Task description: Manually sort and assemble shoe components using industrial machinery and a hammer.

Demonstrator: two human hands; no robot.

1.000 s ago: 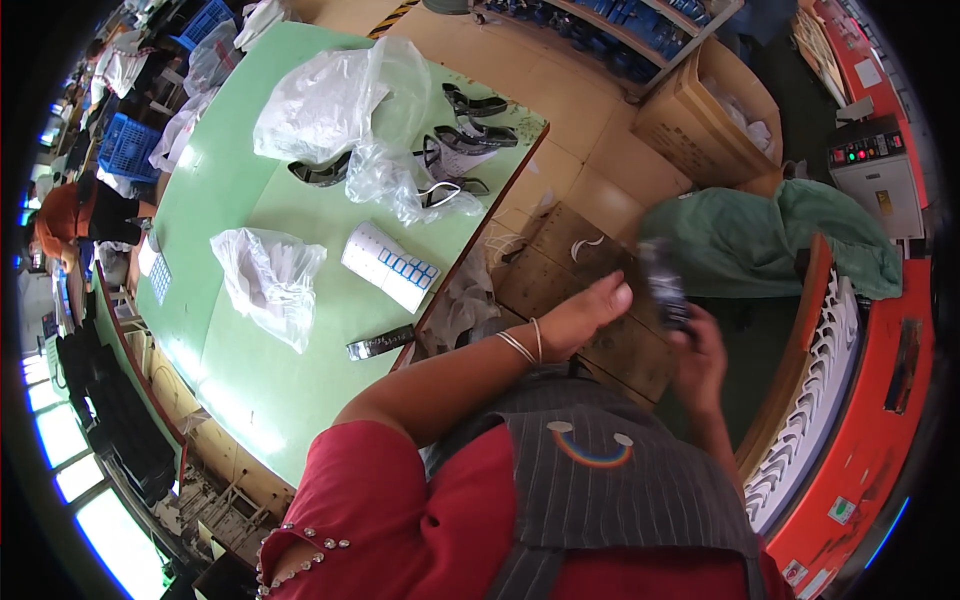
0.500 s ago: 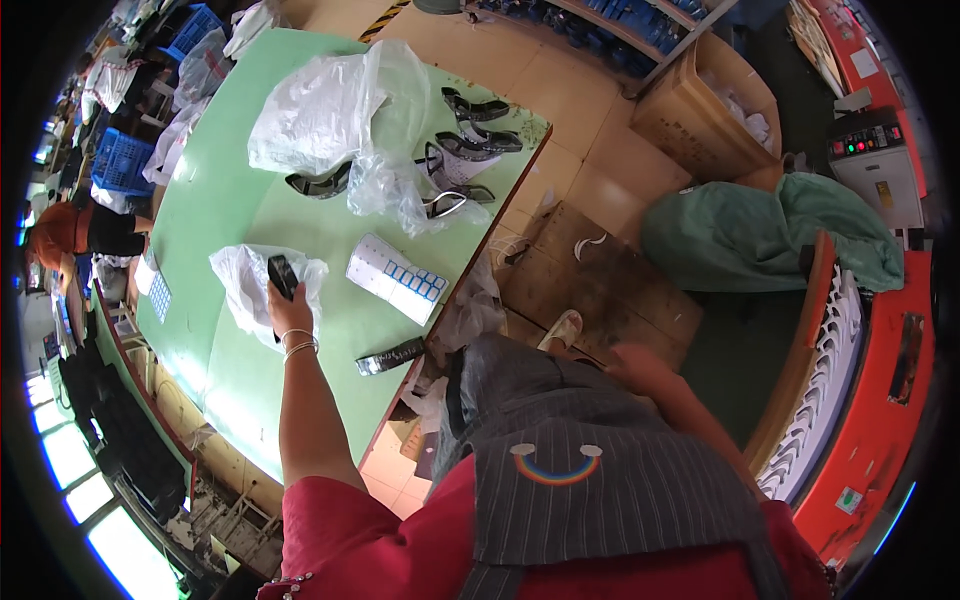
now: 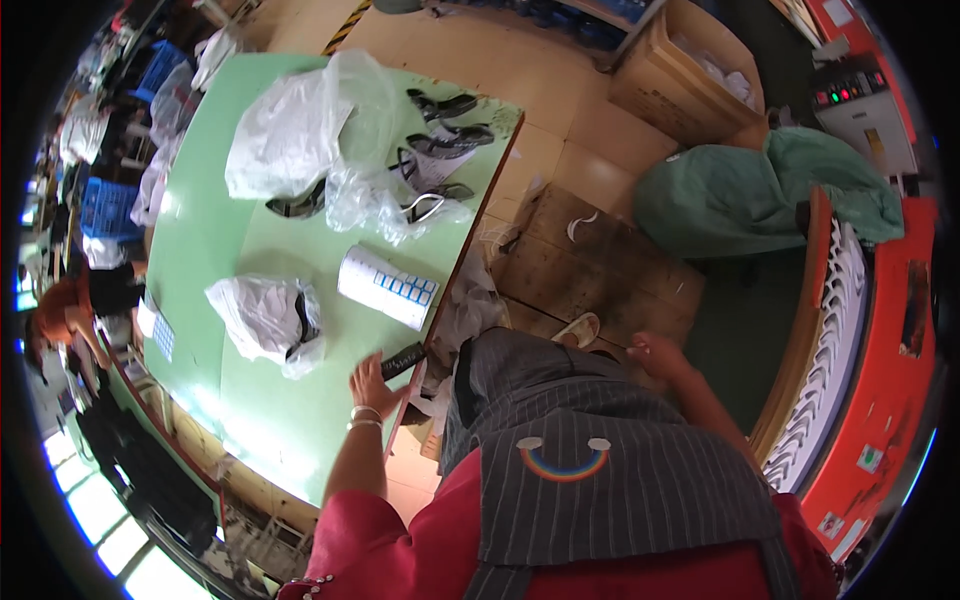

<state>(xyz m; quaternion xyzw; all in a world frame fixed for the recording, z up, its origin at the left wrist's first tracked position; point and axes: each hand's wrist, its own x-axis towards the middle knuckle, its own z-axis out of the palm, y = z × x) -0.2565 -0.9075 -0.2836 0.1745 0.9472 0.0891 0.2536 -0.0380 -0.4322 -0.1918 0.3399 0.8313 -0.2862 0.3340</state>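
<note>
The left hand (image 3: 372, 385) lay on the near edge of the green table (image 3: 210, 240), its fingers (image 3: 385, 375) loosely spread and reaching up and to the right toward a small dark tool (image 3: 403, 360). That tool lay at the very table edge, touching or just beyond the fingertips; whether they had closed on it could not be told. Its long axis ran slantwise, from lower left to upper right, roughly along the reach of the fingers rather than across them. The right hand (image 3: 655, 352) hung well apart, off the table, over the striped apron and above the floor, fingers curled with nothing visible in them. The left hand was plainly the nearer of the two to the tool.

Just beyond the tool lay one white roll with blue labels (image 3: 388, 287), its long axis slanting down to the right. To the left of it sat one crumpled plastic bag (image 3: 262, 318) with a dark strap-like piece on it. Farther off lay a larger clear bag (image 3: 290, 140), and around it about five dark sandal pieces (image 3: 445, 140), some partly under the plastic, so the count was uncertain. One cardboard box (image 3: 685, 70) stood on the floor beyond the table.
</note>
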